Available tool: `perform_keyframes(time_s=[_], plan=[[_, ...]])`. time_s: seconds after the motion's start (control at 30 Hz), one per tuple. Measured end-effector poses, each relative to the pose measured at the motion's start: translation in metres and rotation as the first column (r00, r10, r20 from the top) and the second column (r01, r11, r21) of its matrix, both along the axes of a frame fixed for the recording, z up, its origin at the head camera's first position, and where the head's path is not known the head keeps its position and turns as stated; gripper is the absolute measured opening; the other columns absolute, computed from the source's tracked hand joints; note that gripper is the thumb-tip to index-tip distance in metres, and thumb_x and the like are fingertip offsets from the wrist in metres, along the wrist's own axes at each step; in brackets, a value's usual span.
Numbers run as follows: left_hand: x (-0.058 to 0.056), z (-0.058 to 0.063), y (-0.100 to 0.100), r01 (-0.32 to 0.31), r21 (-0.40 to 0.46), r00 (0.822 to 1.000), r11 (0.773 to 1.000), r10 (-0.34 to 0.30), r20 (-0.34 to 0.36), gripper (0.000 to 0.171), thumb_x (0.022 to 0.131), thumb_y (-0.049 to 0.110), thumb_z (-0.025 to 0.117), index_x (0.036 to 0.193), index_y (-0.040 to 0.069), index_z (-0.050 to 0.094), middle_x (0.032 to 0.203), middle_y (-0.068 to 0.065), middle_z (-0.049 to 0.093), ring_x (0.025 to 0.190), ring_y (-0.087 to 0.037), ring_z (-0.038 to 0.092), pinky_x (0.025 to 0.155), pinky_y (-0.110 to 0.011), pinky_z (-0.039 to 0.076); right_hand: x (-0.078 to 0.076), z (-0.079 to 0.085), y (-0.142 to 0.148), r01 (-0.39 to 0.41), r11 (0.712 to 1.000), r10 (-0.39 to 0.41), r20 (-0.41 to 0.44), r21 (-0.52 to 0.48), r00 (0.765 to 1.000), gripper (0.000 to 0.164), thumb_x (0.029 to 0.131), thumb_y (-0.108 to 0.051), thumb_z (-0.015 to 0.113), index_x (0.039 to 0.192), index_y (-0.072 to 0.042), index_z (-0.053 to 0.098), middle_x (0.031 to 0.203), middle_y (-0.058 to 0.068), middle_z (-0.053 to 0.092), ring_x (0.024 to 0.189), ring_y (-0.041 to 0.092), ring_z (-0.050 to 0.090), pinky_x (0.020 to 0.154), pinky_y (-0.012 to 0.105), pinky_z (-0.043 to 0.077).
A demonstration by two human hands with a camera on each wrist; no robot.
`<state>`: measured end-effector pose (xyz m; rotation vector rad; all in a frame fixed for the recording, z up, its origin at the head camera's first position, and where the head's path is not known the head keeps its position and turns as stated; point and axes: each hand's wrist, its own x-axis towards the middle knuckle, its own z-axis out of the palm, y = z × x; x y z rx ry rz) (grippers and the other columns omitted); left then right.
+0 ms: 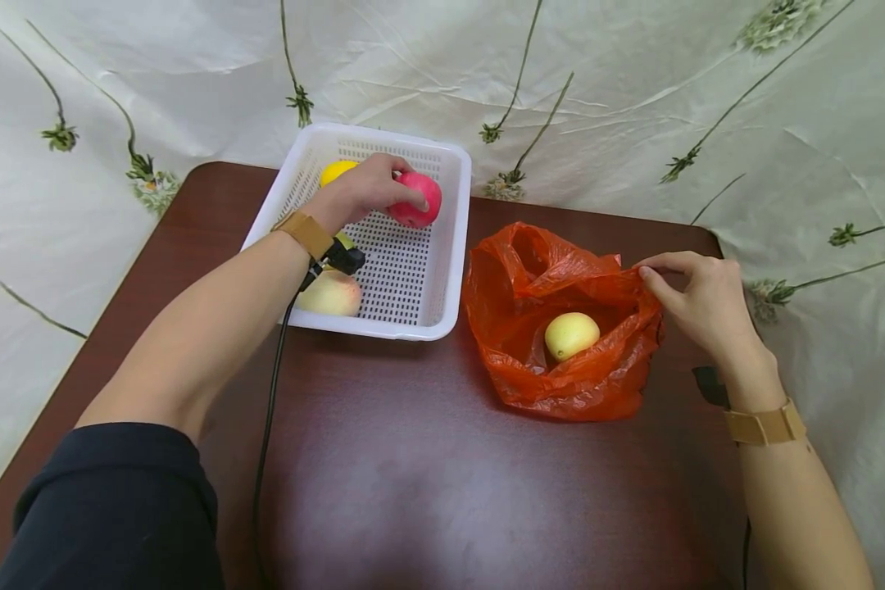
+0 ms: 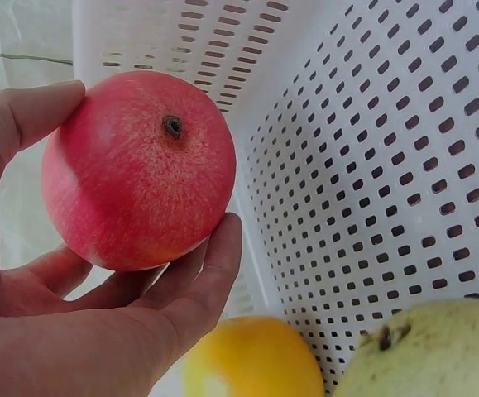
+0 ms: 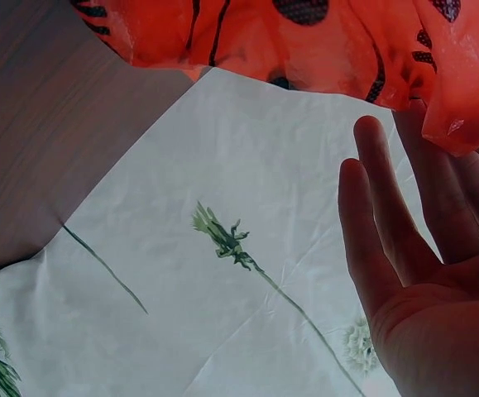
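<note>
upper centre, left fingers point(image 2: 218, 252) grip an apple point(image 2: 140, 169) over the basket point(image 1: 453, 225). centre right, right fingers point(image 1: 674, 261) pinch the plastic bag point(image 1: 575, 395) by its edge.

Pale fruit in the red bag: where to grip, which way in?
I'd grip the fruit round its sides at the widest part, coming down from above, slightly from the left. It's rounded and shows through the bag's open mouth; the walls rise around it, so a low side approach would likely snag. The right hand pinches the right edge.
</note>
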<state>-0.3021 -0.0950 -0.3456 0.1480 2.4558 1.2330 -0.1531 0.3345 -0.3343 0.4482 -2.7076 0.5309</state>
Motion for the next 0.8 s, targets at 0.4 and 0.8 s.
perform_keyframes(time_s=[0.4, 0.8], plan=[[0.01, 0.01, -0.002, 0.005, 0.05, 1.0, 0.999, -0.006, 0.018, 0.072, 0.079, 0.028, 0.077, 0.139, 0.012, 0.041, 0.128, -0.008, 0.046, 0.115, -0.024, 0.044, 0.092, -0.034, 0.047, 0.001, 0.001, -0.002, 0.0, 1.0, 0.0, 0.01, 0.008, 1.0, 0.019, 0.092, -0.025, 0.063, 0.101, -0.013, 0.075, 0.096, 0.01, 0.073, 0.069, 0.018, 0.054, 0.054, 0.025, 0.033], [0.019, 0.021, -0.006, 0.04, 0.12, 0.999, 0.992, -0.039, -0.008, 0.056, 0.081, 0.025, 0.075, 0.128, 0.011, 0.048, 0.122, -0.009, 0.049, 0.11, -0.023, 0.049, 0.088, -0.032, 0.05, 0.002, 0.004, -0.005, 0.004, 1.0, -0.003, 0.03, -0.003, 1.0, 0.021, 0.092, -0.026, 0.063, 0.102, -0.012, 0.075, 0.099, 0.012, 0.072, 0.078, 0.025, 0.059, 0.061, 0.026, 0.037]])
